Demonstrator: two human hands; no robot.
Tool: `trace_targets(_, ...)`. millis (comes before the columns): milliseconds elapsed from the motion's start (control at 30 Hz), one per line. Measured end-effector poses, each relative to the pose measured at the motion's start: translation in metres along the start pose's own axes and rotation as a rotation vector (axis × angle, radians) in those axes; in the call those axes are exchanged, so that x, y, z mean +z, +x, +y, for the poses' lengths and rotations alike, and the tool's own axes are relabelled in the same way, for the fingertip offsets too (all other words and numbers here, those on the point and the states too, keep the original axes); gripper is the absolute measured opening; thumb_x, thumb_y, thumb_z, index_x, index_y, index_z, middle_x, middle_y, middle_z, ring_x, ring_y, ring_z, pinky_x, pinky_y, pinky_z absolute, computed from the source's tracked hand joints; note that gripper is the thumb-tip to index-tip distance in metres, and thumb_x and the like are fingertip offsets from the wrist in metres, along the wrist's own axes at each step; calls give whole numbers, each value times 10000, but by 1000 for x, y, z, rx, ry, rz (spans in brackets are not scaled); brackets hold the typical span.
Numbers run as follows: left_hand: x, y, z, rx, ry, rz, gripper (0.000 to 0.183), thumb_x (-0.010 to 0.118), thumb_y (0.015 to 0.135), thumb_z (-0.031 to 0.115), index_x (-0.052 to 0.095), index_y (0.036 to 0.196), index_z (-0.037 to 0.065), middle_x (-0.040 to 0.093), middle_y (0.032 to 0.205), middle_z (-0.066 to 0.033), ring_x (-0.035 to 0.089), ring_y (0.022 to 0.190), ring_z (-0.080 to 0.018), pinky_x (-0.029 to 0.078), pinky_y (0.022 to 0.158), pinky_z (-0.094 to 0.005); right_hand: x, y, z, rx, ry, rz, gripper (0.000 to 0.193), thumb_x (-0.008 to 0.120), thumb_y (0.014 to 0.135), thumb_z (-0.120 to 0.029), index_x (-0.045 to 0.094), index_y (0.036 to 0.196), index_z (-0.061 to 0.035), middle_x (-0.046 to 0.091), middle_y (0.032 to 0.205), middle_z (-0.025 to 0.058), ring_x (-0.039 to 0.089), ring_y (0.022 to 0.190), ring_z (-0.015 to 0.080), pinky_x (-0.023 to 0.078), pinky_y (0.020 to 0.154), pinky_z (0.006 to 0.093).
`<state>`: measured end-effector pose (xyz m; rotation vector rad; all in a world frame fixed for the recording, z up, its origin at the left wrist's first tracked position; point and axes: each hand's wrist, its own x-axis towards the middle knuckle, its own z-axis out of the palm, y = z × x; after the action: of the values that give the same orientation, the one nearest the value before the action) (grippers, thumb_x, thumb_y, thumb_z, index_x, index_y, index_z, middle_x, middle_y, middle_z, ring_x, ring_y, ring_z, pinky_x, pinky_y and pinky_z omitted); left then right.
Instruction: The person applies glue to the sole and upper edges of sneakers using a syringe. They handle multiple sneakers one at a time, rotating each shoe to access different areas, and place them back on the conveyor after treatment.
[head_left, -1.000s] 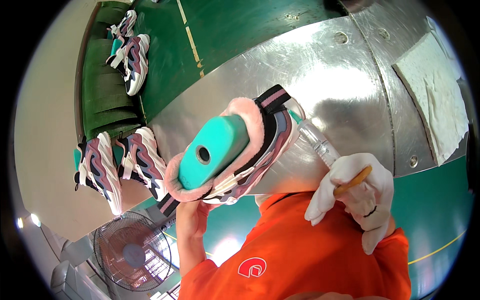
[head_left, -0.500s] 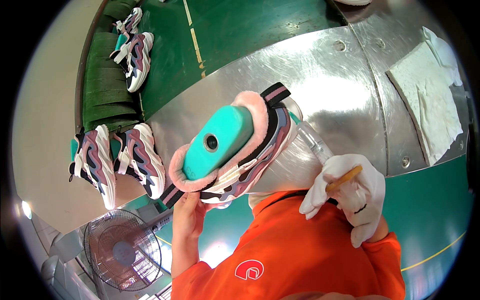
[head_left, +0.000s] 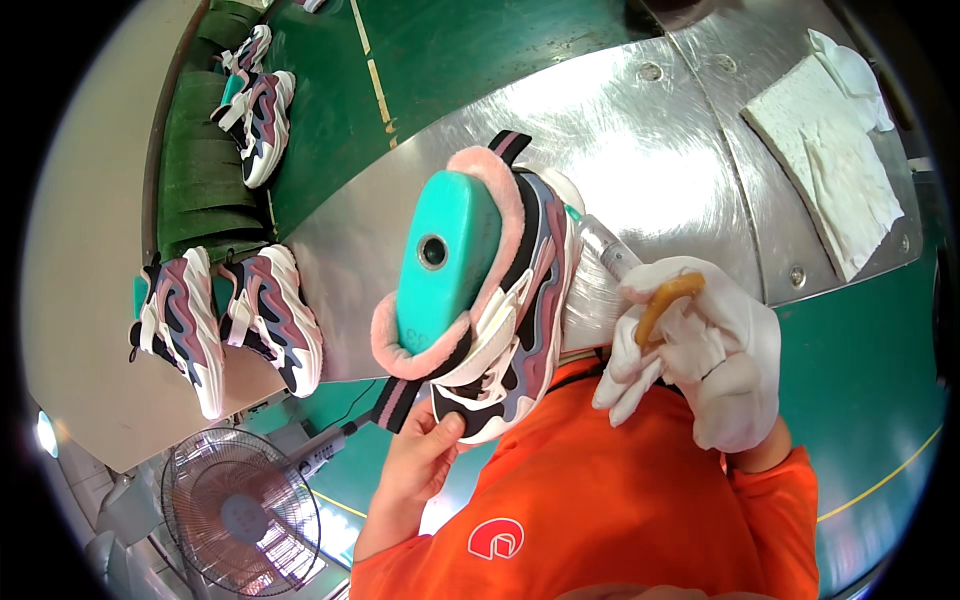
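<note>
My bare left hand [head_left: 425,455] grips a sneaker [head_left: 548,290] by its toe, thumb on top. The shoe is white, purple and black with a pink fuzzy collar. A turquoise shoe last [head_left: 450,240] with a round hole fills its opening. My right hand [head_left: 725,365], in a white glove, is closed around a clear, tube-like tool [head_left: 610,248]. Its thin green tip is at the sole edge near the heel; whether it touches, I cannot tell. A curved amber-brown piece [head_left: 668,300] also sits among the gloved fingers.
A metal worktop [head_left: 620,120] lies beyond the shoe, with a white pad and crumpled paper [head_left: 830,165] at right. On the left, a pair of matching sneakers [head_left: 270,315] stands by a green conveyor [head_left: 210,150] carrying more. A fan [head_left: 240,515] is at lower left.
The sneaker has turned more upright in view, with more of its side and toe showing. My left thumb now shows on the toe. The right hand has shifted slightly up, its tool tip still by the sole.
</note>
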<state>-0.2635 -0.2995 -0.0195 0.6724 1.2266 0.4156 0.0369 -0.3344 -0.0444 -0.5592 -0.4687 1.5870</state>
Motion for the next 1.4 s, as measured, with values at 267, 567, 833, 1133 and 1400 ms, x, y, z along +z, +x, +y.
trace_targets(267, 21, 4, -7, -4, -76, -62, 399, 682, 824, 0, 555, 1202, -12, 649, 1073, -64, 619, 917, -105, 509, 757, -250, 15, -8, -9, 156, 30, 47, 774, 728, 583, 153, 437, 1291, 40, 555, 988, 130, 646, 912, 228, 553, 721, 313)
trace_targets(567, 16, 5, -13, 4, -111, -181, 389, 663, 846, 2, 531, 1207, -62, 619, 1175, -99, 610, 1031, -142, 490, 914, -300, 30, -20, -3, 84, -133, 90, 770, 698, 549, 160, 458, 1272, 51, 586, 936, 136, 637, 864, 221, 560, 717, 311)
trace_targets(833, 13, 7, -11, -5, -114, -240, 404, 665, 851, 17, 526, 1223, -60, 628, 1149, -90, 608, 1018, -130, 491, 917, -299, 32, -27, 0, 12, -162, 109, 777, 783, 589, 0, 435, 1281, 57, 594, 932, 155, 654, 860, 258, 576, 724, 353)
trace_targets(1133, -2, 32, 33, 262, -248, -283, 422, 599, 891, 107, 474, 1230, -111, 625, 1126, -157, 638, 1005, -221, 530, 869, -344, 0, -8, -42, -784, -686, 507, 790, 751, 734, -179, 323, 1371, 10, 515, 1129, 185, 602, 1013, 346, 554, 816, 417)
trace_targets(1400, -5, 177, 200, 678, -119, -71, 295, 610, 919, 237, 603, 1034, -34, 659, 1003, -134, 647, 887, -225, 551, 780, -357, -71, -13, -28, -685, -1543, 827, 828, 830, 632, -41, 387, 1329, 13, 566, 1072, 133, 592, 902, 201, 500, 773, 309)
